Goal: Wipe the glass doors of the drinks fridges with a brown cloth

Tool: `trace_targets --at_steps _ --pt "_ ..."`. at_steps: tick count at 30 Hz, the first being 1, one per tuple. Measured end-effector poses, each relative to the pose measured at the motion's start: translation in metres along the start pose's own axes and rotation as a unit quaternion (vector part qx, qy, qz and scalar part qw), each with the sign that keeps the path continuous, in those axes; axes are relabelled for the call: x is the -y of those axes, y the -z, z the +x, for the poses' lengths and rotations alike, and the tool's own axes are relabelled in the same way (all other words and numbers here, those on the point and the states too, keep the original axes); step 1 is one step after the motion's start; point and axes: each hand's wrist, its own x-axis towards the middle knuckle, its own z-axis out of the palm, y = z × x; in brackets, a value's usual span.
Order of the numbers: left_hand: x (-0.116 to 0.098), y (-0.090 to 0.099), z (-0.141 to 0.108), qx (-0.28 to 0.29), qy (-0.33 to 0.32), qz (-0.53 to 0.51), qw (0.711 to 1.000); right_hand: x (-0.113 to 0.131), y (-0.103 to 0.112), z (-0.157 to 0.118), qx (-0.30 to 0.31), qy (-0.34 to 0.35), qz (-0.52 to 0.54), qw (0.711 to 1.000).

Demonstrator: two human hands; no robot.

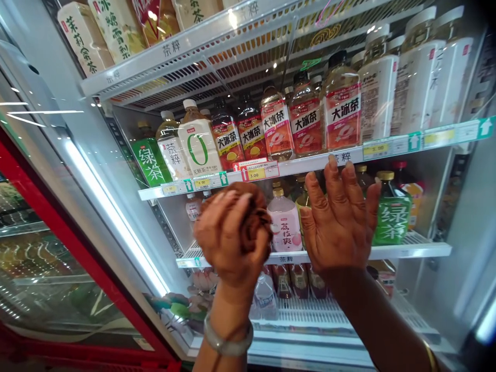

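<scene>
- A brown cloth, bunched up, is in the left hand, in front of the middle shelf's front edge and left of centre.
- The fingers of the left hand are curled round the cloth, closed on it; the folds bulge out on the right, by the thumb. A pale bangle circles that wrist.
- The right hand is to the right of the cloth, well apart from it, back of the hand in view. Its fingers are straight and spread, with nothing seen in them; the palm is hidden. The fingertips overlap the middle shelf's edge, but I cannot tell whether they touch it. A gold-coloured bracelet shows on the near part of that arm.
- Between the hands, farther back, a pink-labelled bottle stands upright on the lower shelf; a green-labelled bottle stands just right of the right hand.
- Above the hands, a row of upright bottles fills the middle shelf, with a price tag on its edge.
- Higher still is the top shelf, carrying more bottles.
- At left are a vertical light strip and, nearer, a red frame.
</scene>
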Motion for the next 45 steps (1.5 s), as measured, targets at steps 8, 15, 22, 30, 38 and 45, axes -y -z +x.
trace_targets --at_steps 8,15,22,30,38,45 --pt "-0.019 -0.005 -0.007 0.000 0.000 -0.021 1.000 0.002 0.000 0.000 0.001 0.005 -0.013 1.000" --pt "-0.028 -0.003 -0.005 0.035 -0.035 -0.034 0.998 0.002 -0.004 0.002 0.005 -0.001 -0.047 0.999" --pt "-0.002 0.001 0.003 -0.026 -0.002 -0.011 1.000 0.002 -0.003 0.001 0.007 -0.009 -0.047 0.999" --pt "-0.036 -0.011 -0.017 0.022 -0.001 -0.038 0.999 0.002 -0.004 0.000 0.013 -0.011 -0.061 0.998" --pt "-0.007 -0.004 -0.002 -0.023 0.017 -0.016 0.999 0.002 -0.001 0.001 0.025 -0.019 -0.063 0.998" --pt "-0.040 -0.017 -0.015 0.024 -0.046 -0.083 0.995 -0.002 -0.004 -0.002 0.000 -0.008 -0.059 0.998"
